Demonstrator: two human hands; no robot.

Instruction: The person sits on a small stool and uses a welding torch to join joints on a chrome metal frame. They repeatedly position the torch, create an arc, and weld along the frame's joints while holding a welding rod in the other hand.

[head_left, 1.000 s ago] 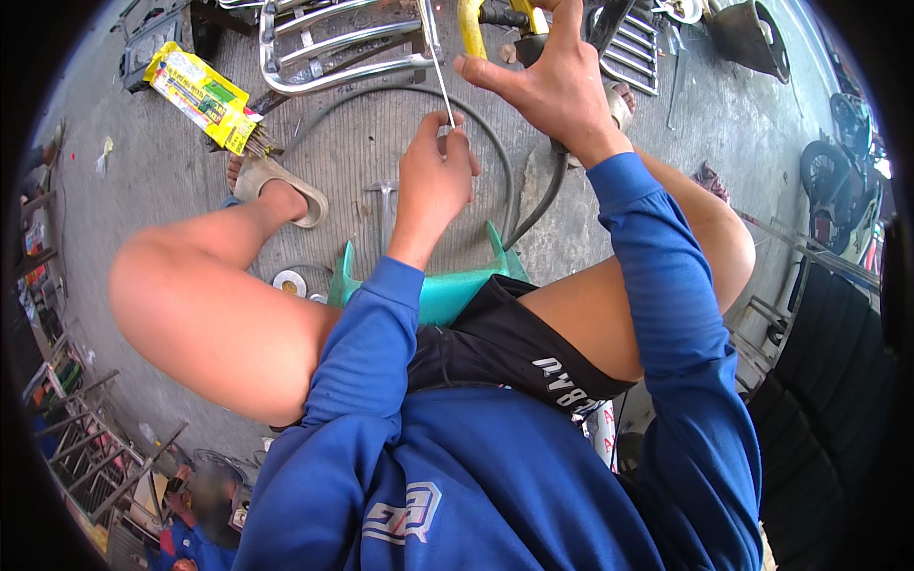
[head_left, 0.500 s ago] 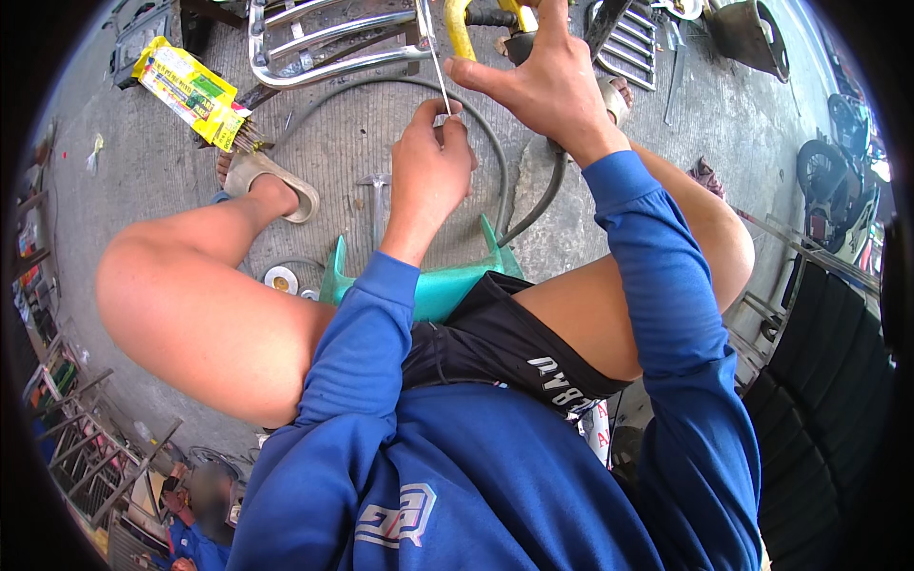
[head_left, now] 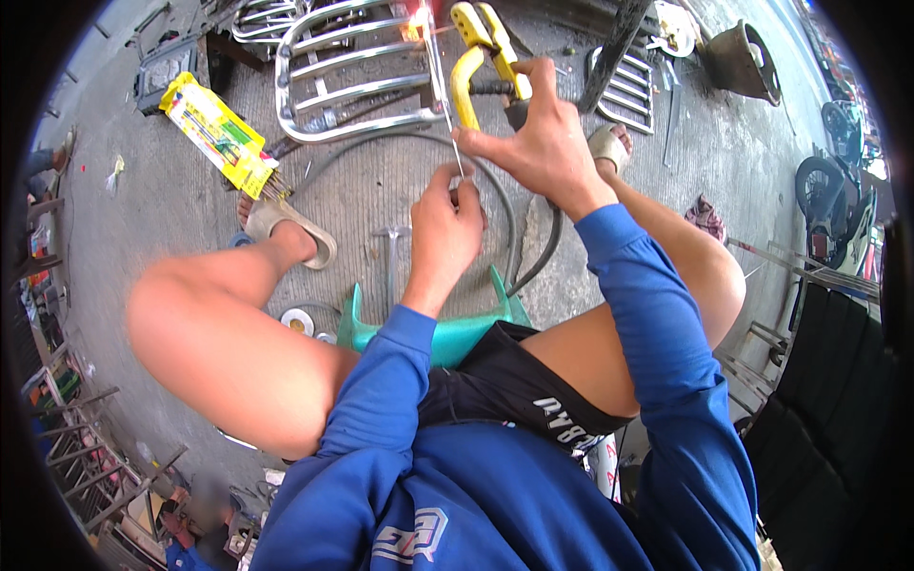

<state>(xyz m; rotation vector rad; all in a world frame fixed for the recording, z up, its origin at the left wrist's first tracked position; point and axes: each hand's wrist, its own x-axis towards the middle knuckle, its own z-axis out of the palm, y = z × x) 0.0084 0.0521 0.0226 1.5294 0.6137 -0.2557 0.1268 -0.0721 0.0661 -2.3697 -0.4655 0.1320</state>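
A chrome barred rack [head_left: 357, 71] lies on the grey floor [head_left: 200, 238] ahead of the seated person, and I take every place from it. An orange-white glow [head_left: 416, 27] burns at its far right corner. Just right of it is a yellow clamp [head_left: 490, 43] with a black handle. The right hand [head_left: 543, 138] is around that handle, thumb and forefinger spread wide; I can't see how the other fingers close. The left hand [head_left: 446, 224], nearer the person than the rack, pinches the end of a thin rod [head_left: 457, 152] between thumb and fingers, the rod running up along the rack's right edge. Whether they touch, I can't tell.

A grey cable [head_left: 509, 209] loops across the floor on the near side of the rack, passing behind the left hand's rod. Inside that loop is a hammer [head_left: 391, 252], and beyond it, nearer the person, a green stool [head_left: 438, 350]. Left of the rack, a yellow packet [head_left: 214, 128] of thin sticks leans by a sandalled foot. To its right, past the clamp, a dark post [head_left: 617, 52] slants in front of a smaller barred frame [head_left: 624, 100]; farther right sits a tilted dark bucket [head_left: 724, 67].
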